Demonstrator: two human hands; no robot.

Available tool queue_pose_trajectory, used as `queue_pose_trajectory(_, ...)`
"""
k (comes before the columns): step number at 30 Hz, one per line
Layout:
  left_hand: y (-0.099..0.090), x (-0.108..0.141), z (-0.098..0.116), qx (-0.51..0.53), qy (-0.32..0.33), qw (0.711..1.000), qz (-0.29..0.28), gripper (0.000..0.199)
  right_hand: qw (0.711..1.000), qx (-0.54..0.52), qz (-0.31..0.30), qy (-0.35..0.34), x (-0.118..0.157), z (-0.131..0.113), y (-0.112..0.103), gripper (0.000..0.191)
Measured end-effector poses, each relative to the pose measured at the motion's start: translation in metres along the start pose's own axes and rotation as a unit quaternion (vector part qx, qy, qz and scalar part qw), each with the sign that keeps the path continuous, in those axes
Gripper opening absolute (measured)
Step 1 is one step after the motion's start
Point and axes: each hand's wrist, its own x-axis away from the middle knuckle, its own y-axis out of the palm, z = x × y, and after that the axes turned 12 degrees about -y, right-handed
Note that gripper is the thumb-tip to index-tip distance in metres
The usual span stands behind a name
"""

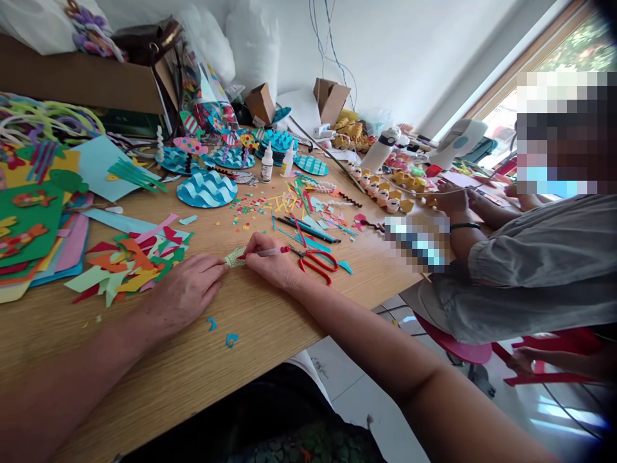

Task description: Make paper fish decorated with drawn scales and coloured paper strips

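Note:
A small pale green paper piece (236,257) with fine markings lies on the table between my two hands. My left hand (190,289) rests flat beside it, fingertips at its left end, fingers stretched out. Over its right end, my right hand (272,263) is closed around a red pen (270,252) with a clear barrel, the tip on the paper. Just right of this hand lie red-handled scissors (315,260). Two small blue paper scraps (232,339) are on the table nearer to me.
Coloured paper cuttings (130,263) and stacked sheets (58,257) lie left. Blue wavy discs (207,188), two white glue bottles (267,164) and dark pens (308,229) stand or lie further back. At right sits another person in a grey sleeve (535,251), by a row of egg-carton figures (380,190).

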Motion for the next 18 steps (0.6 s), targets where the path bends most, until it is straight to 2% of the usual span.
queue_pose_trajectory(5,-0.0001,0.0003,0.0002,0.01,-0.005,1.0,-0.004,0.035,0.998,-0.049,0.028,0.001,0.0005,-0.0004,0.0018,0.003)
queue_pose_trajectory(9,0.0003,0.0006,0.0002,0.009,-0.002,1.0,0.0,0.035,1.0,-0.005,0.01,0.003,0.0007,-0.0035,0.0014,0.003)
queue_pose_trajectory(18,0.0012,0.0003,-0.0003,0.007,0.005,1.0,0.003,0.034,1.0,0.008,0.01,-0.008,0.0008,-0.002,0.0026,0.004)
